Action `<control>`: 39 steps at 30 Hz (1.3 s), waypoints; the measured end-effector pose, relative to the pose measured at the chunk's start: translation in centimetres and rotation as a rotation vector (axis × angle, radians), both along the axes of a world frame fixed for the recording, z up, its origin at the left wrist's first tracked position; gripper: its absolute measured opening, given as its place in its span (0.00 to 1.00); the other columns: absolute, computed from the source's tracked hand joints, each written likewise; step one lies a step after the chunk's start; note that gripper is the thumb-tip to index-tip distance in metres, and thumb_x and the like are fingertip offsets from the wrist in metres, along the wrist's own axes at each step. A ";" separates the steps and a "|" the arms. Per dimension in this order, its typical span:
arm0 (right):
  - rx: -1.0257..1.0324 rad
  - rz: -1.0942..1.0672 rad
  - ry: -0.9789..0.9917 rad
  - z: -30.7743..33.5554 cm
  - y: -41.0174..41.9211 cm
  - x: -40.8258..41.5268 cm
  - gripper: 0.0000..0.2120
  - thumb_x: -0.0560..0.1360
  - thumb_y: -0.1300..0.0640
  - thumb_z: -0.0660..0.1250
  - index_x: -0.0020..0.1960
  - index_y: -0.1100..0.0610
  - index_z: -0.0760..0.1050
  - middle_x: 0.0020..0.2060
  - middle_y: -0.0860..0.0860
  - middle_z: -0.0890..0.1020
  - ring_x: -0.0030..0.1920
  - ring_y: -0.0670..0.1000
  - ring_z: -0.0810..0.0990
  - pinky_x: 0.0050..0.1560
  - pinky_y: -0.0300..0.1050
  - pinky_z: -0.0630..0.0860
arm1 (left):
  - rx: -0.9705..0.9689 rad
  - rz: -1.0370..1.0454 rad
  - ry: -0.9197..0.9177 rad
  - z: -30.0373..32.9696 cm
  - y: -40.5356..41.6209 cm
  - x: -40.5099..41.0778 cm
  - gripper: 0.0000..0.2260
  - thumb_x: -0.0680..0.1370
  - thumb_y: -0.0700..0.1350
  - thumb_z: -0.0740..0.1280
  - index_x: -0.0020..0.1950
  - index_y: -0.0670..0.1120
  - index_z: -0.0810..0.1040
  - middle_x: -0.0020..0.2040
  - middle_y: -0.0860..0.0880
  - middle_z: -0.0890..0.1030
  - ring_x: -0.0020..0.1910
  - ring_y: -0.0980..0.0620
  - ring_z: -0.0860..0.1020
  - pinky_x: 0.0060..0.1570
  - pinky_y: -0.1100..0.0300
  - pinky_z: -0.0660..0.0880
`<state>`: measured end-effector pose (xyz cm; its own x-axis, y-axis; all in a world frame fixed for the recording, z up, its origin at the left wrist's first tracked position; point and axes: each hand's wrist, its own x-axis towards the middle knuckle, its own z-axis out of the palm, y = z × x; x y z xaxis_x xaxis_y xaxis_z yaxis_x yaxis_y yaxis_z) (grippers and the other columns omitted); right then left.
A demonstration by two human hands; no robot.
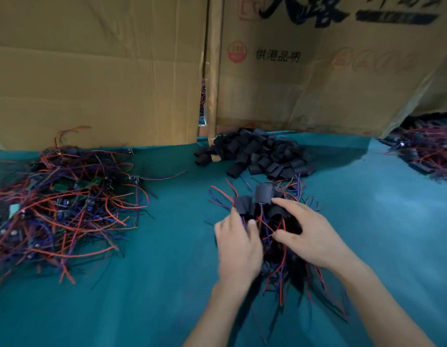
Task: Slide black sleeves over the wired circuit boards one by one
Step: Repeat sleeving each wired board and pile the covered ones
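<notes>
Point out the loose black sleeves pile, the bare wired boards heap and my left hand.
black sleeves pile (pixel 257 152), head view, middle of the heap.
wired boards heap (pixel 64 201), head view, centre of the tangle.
left hand (pixel 238 242), head view, back of hand.
</notes>
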<state>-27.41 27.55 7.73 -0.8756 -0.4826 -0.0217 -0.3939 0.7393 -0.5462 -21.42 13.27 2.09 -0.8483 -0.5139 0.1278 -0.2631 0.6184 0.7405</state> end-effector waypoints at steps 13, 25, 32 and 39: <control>0.095 -0.021 -0.067 5.0 3.1 -4.2 0.26 0.70 0.58 0.74 0.62 0.35 0.75 0.59 0.42 0.81 0.59 0.45 0.76 0.58 0.36 0.69 | -0.067 -0.112 0.047 0.3 0.1 1.7 0.25 0.80 0.61 0.54 0.67 0.45 0.72 0.64 0.47 0.75 0.64 0.46 0.68 0.68 0.54 0.64; 0.403 -0.070 -0.012 -0.2 -19.0 -11.9 0.24 0.80 0.47 0.64 0.75 0.49 0.69 0.74 0.58 0.66 0.71 0.66 0.68 0.68 0.58 0.71 | -0.234 0.191 -0.023 -1.8 -12.0 2.5 0.15 0.78 0.52 0.62 0.61 0.48 0.75 0.61 0.49 0.71 0.65 0.47 0.67 0.67 0.54 0.66; 0.079 -0.289 0.286 -3.6 -20.0 -11.9 0.06 0.75 0.62 0.72 0.51 0.55 0.83 0.55 0.59 0.82 0.56 0.63 0.79 0.58 0.53 0.77 | -0.255 0.187 -0.073 -1.4 -11.7 2.4 0.17 0.77 0.56 0.59 0.63 0.52 0.73 0.65 0.51 0.68 0.68 0.49 0.64 0.70 0.55 0.63; -0.619 -0.212 0.090 -5.8 -23.7 -2.8 0.09 0.69 0.64 0.74 0.47 0.53 0.81 0.39 0.48 0.84 0.42 0.52 0.82 0.49 0.43 0.75 | -0.075 0.179 0.083 -1.2 -12.2 2.9 0.11 0.75 0.43 0.63 0.57 0.49 0.77 0.60 0.51 0.74 0.66 0.50 0.68 0.68 0.56 0.66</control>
